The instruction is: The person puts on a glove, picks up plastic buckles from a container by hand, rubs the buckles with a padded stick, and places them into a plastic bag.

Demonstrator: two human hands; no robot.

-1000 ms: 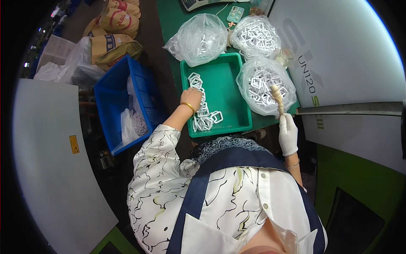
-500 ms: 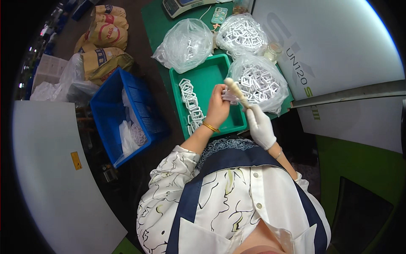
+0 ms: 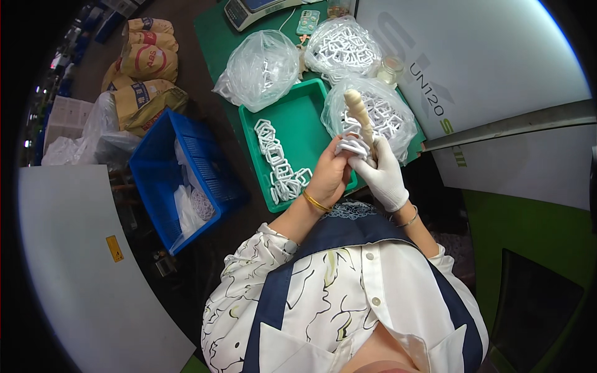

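- Two hands meet over the near right corner of the green tray (image 3: 297, 118): your bare left hand (image 3: 328, 178) and your white-gloved right hand (image 3: 380, 176), pressed side by side
- Your right hand has its fingers closed round the lower part of a pale cream stick (image 3: 359, 118), which stands almost upright and rises above the glove
- Your left hand is curled shut on a small bunch of white plastic rings (image 3: 352, 145) threaded on the stick just above the glove; a gold bangle sits on that wrist
- Along the tray's left side lies a row of loose white rings (image 3: 277, 163), running from the far end to a heap at the near edge
- Just right of the tray, behind the stick, sits a clear bag of white rings (image 3: 385, 112); two more clear bags (image 3: 264, 67) lie at the tray's far end on the green tabletop (image 3: 217, 34)
- Left of the tabletop, lower down, stands a blue crate (image 3: 163, 180) holding white pieces, with tan sacks (image 3: 140, 71) beyond it
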